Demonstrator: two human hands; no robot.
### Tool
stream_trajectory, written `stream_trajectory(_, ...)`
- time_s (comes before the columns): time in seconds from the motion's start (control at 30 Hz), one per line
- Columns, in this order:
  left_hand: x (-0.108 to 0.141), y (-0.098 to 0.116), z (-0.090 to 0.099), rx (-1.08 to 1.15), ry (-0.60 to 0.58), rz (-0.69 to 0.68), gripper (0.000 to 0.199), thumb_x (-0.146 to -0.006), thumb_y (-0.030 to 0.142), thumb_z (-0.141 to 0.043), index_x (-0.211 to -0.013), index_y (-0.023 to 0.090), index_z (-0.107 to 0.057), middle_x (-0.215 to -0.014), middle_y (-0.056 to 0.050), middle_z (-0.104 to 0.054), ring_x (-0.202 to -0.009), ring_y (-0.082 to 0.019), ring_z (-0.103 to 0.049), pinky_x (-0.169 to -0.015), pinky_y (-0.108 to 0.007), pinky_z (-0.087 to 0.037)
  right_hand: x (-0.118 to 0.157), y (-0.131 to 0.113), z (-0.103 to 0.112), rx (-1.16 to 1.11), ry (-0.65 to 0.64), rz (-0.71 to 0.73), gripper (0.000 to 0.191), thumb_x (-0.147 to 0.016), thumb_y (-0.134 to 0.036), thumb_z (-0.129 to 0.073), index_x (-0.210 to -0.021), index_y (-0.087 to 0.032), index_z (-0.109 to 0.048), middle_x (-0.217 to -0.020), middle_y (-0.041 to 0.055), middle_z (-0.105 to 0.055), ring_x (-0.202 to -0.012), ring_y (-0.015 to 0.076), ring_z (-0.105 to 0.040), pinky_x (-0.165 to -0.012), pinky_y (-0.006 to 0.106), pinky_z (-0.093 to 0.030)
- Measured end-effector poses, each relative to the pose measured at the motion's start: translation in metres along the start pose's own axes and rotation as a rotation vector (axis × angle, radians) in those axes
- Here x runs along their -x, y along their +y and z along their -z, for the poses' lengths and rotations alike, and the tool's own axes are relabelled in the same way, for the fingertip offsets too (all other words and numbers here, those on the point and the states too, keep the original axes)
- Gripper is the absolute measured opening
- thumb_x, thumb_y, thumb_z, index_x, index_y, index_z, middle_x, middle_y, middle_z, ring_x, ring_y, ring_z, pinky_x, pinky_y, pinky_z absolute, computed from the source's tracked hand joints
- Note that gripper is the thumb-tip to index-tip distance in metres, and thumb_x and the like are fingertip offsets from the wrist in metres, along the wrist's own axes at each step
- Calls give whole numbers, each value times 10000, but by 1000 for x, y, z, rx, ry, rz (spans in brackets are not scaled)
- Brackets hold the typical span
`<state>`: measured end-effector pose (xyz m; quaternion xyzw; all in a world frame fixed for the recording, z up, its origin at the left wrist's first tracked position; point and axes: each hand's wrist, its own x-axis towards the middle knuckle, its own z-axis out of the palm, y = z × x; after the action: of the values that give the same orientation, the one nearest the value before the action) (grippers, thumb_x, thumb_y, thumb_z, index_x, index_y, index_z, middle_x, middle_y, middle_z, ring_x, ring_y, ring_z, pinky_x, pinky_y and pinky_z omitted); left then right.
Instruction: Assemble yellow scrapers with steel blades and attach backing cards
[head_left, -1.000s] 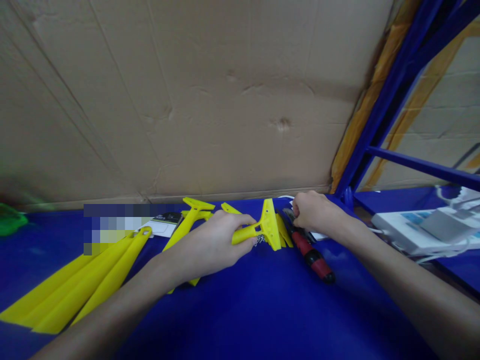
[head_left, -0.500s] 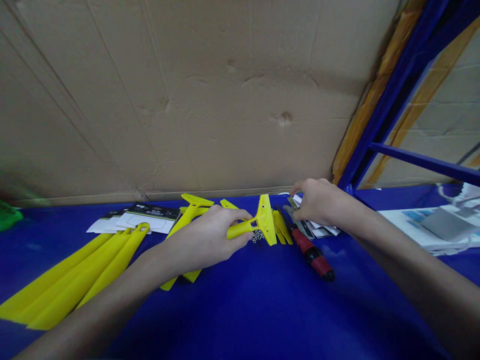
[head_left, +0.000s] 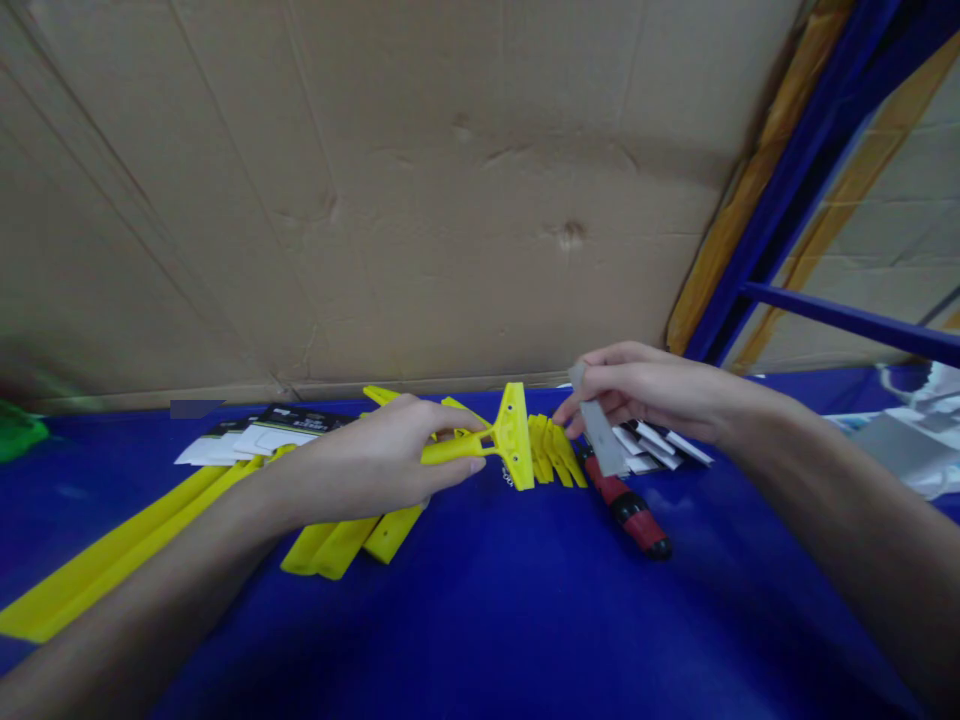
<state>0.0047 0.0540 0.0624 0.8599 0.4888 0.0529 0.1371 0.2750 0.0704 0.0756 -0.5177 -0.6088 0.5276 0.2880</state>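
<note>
My left hand (head_left: 397, 455) is closed around the handle of a yellow plastic scraper (head_left: 516, 437), whose wide head with small holes points right. Between the thumb and fingers of my right hand (head_left: 634, 390) is a flat grey metal blade (head_left: 602, 437), held upright and apart from the scraper. Under that blade lies a red and black screwdriver (head_left: 639, 525), its front end hidden. Several small yellow plastic pieces (head_left: 556, 450) stand in a row between the two hands. Small metal screws (head_left: 508, 476) show partly behind the scraper head.
More yellow scraper parts (head_left: 397, 532) lie under my left wrist, and long yellow handles (head_left: 112, 560) at the left. Black and white cards (head_left: 281, 432) rest behind them. White and dark packets (head_left: 660, 447) lie right of the blade. A cardboard wall (head_left: 450, 200) backs the blue table (head_left: 480, 620).
My right hand has lifted a metal blade from beside the packets and turned it towards the scraper. My left hand has shifted slightly left with the scraper.
</note>
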Motion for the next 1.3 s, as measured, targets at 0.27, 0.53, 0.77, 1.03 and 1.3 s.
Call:
stream_trajectory(0.27, 1, -4, 2, 36, -31, -63, 417, -946, 515, -637, -1285, 309, -766, -1258, -23, -806, -1087, -270, -760, -915, -318, -558, -7, 10, -4, -59, -29, 78, 285, -710, -226, -883, -591, -187, -627, -656, 24, -749, -607, 110, -649, -572, 215, -477)
stream_trajectory(0.53, 4, -10, 3, 125, -99, -24, 451, -932, 559, -644, -1320, 348, -730, -1144, -6, -825, -868, -243, -793, -703, -293, -575, -10, 17, 0, -8, -191, 66, 345, -632, -173, -903, -879, -193, -663, -696, -38, -743, -639, 116, -672, -647, 241, -514)
stream_trajectory(0.77, 2, -17, 1, 7, -43, -62, 486, -932, 571, -644, -1345, 325, -713, -1252, -41, -794, -1118, -302, -745, -896, -350, -562, -14, 25, -6, -17, -166, 39, 539, -645, -161, -919, -998, -235, -518, -669, -35, -774, -604, 152, -713, -621, 257, -552)
stream_trajectory(1.03, 2, -13, 1, 140, -136, -27, 463, -964, 570, -607, -1345, 314, -674, -1217, -33, -768, -1005, -265, -781, -764, -300, -584, -16, 23, -19, -181, -159, 42, 448, -500, -256, -1037, -708, -172, -650, -681, -32, -757, -664, 113, -723, -696, 234, -615)
stream_trajectory(1.3, 4, -3, 5, 218, -212, -30, 443, -999, 527, -599, -1334, 242, -649, -931, -5, -770, -720, -185, -745, -622, -261, -531, -22, 29, -30, -183, -101, 37, 447, -482, -296, -1054, -654, -167, -662, -631, -7, -743, -583, 94, -663, -539, 186, -519)
